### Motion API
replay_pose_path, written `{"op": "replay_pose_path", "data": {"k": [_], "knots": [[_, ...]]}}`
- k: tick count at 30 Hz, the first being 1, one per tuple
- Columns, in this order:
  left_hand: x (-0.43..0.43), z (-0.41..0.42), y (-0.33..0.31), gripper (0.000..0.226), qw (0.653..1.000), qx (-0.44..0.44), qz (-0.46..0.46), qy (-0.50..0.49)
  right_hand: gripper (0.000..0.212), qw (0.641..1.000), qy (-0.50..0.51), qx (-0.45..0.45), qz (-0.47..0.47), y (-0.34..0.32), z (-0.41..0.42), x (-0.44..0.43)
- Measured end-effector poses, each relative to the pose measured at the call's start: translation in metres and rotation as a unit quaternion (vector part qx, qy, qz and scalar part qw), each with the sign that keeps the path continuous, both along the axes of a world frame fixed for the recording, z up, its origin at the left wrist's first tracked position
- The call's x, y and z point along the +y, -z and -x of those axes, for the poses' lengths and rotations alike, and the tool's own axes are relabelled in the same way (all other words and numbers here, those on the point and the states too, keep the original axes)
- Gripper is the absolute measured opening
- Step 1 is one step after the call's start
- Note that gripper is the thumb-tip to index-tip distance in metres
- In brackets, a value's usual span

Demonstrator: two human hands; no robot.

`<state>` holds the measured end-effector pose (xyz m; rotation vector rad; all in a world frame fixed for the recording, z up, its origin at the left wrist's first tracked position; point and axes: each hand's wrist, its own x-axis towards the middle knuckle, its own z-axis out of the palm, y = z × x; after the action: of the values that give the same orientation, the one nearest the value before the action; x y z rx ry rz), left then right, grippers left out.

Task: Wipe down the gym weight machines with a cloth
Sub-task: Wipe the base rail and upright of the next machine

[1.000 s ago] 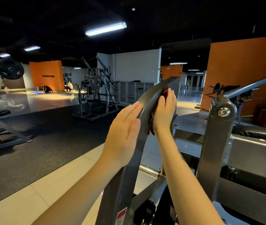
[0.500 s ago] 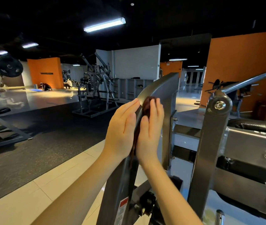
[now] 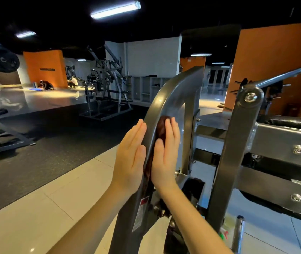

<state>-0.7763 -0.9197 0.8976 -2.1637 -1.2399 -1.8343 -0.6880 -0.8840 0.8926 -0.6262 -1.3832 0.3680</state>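
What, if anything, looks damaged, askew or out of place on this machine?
Nothing stands out. The right hand presses the dark cloth flat against the curved frame bar, the left hand rests flat on its other side, and the bar shows no dent or spill.

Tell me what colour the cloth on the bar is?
Dark reddish brown. The cloth shows best in the head view, under the right hand.

Right hand [image 3: 165, 154] slid cloth [image 3: 161, 127] down curved frame bar [image 3: 170, 96], now level with left hand [image 3: 130, 158].
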Motion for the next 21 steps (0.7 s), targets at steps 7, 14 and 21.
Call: {"op": "replay_pose_path", "data": {"k": [7,14,21], "knots": [[0.001,0.004,0.003,0.046,1.000,0.000,0.011,0.020,0.045,0.998,0.014,0.059,0.033,-0.004,0.009,-0.005],[-0.006,0.010,0.014,0.048,0.999,0.012,0.030,0.029,0.049,0.995,0.037,0.031,0.092,0.008,0.002,-0.005],[-0.001,0.011,0.016,0.047,0.999,0.013,0.028,0.035,0.046,0.996,0.014,0.046,0.075,0.058,0.026,-0.053]]}}
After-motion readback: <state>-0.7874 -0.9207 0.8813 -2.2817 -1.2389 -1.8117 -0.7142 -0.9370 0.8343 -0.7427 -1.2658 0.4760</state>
